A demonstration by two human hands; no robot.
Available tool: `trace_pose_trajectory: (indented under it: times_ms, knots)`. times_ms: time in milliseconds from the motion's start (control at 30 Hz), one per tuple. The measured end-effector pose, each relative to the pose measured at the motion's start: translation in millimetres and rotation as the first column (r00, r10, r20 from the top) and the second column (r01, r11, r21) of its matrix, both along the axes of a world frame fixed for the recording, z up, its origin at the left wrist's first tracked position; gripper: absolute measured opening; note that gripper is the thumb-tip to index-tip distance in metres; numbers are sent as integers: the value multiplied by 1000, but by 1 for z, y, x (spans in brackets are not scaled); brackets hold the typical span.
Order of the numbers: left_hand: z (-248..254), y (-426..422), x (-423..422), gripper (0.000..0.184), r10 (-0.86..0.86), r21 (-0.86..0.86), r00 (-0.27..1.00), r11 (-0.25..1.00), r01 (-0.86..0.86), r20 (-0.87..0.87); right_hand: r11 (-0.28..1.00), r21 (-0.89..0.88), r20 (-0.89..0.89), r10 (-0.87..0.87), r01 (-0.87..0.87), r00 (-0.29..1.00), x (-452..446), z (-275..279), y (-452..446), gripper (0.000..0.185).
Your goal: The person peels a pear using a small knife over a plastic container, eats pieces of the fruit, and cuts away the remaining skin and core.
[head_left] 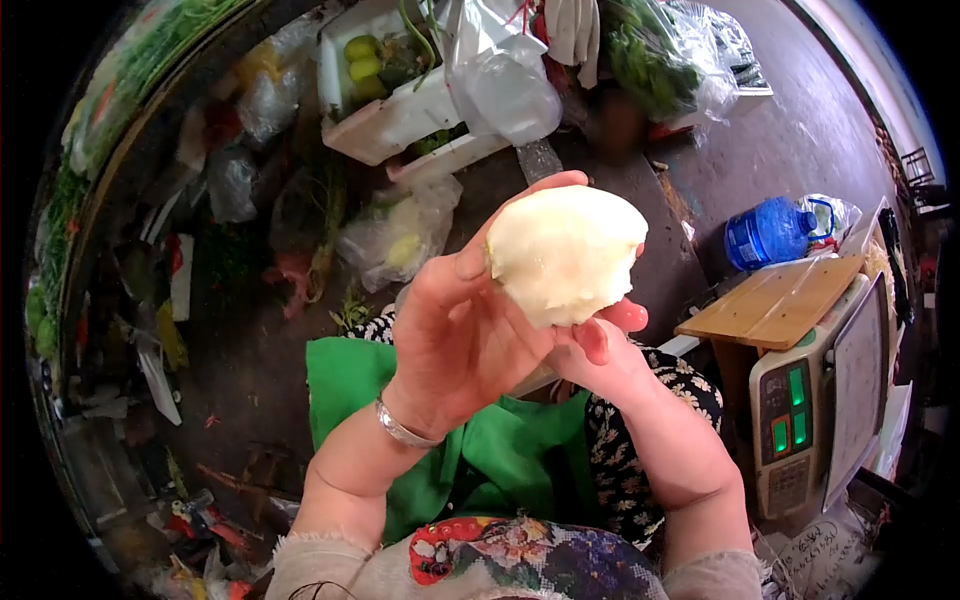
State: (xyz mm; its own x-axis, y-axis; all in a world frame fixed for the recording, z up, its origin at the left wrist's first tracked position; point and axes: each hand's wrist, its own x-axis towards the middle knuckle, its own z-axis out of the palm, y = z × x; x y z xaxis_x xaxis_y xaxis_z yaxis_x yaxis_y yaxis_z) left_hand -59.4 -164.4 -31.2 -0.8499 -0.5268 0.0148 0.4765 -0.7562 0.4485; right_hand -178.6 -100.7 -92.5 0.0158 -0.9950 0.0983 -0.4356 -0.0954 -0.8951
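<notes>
A large, pale, peeled vegetable (565,250) is held up in front of me; its exact kind I cannot make out. It has a smooth rounded top and a ragged lower edge. My left hand (445,320), with a silver bracelet at the wrist, is closed around its left side and back. Against its lower right side, my right hand (605,355) is closed too, with fingertips showing under and beside it. Most fingers are hidden behind the vegetable. A green apron (350,390) lies across my lap below.
At right stand a scale (785,420) with lit green digits, a wooden board (770,300) and a blue water jug (770,232). Ahead are a white foam box (375,135) with green produce and plastic bags (410,225). Litter and greens cover the floor at left.
</notes>
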Motion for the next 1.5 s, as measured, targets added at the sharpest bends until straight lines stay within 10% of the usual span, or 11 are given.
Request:
trace_pose_trajectory:
  times_ms: [667,833,867,1067,1267,1300,1367,1500]
  knots:
    - [-2,1,3,76,35,54,999,998,-35,-9,997,-77,108,-14,23,994,3,-21,-6,41]
    - [4,-3,1,88,-33,51,997,998,30,72,997,-77,-94,-3,-5,996,1,-12,-6,49]
    - [-6,-1,1,88,-11,230,992,972,41,-128,997,-75,-94,-3,-4,996,1,-15,-6,49]
    - [3,2,2,87,-15,369,999,929,32,-48,1000,-7,62,-11,12,998,4,-17,-10,49]
    - [3,-1,3,91,-83,278,997,958,77,9,998,61,649,-49,12,759,8,-15,-1,48]
    - [0,0,3,91,-83,278,997,958,76,11,998,-34,238,59,-53,969,5,-18,0,46]
    - [-2,0,3,92,-135,123,990,983,137,-28,984,-90,-231,128,-153,964,3,-17,0,43]
    - [-4,1,6,95,-202,54,977,977,206,-71,991,-84,-9,106,-107,994,9,1,0,36]
